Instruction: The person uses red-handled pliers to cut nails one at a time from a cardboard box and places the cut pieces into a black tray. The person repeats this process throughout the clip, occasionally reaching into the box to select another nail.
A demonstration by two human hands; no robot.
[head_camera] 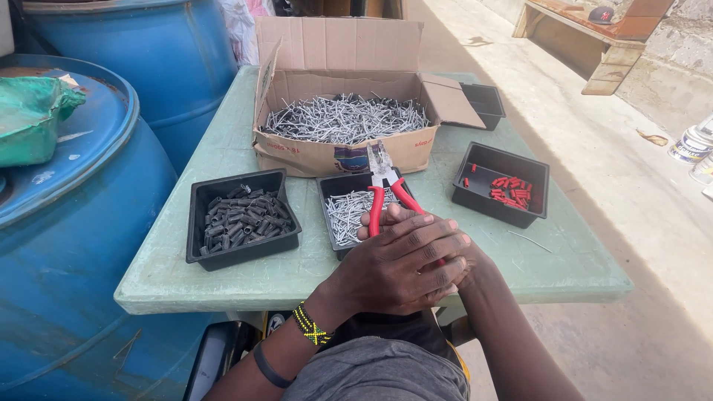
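Left hand (401, 269) lies closed over the right hand (459, 261), both wrapped around the red handles of pliers (386, 194) pointing away, above a black tray of metal pins (349, 212). 2 more trays flank it, dark sleeves (241, 217) left, red caps (509, 191) right, on a pale green table (223, 152) beside blue drums (89, 245) on outdoor concrete.

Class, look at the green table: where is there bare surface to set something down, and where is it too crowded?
Bare table lies left of the cardboard box, along the near edge before the tray of black sleeves, and right of the tray of red sleeves. It is crowded at the centre, where the hands hold red-handled pliers over the middle tray of metal pins.
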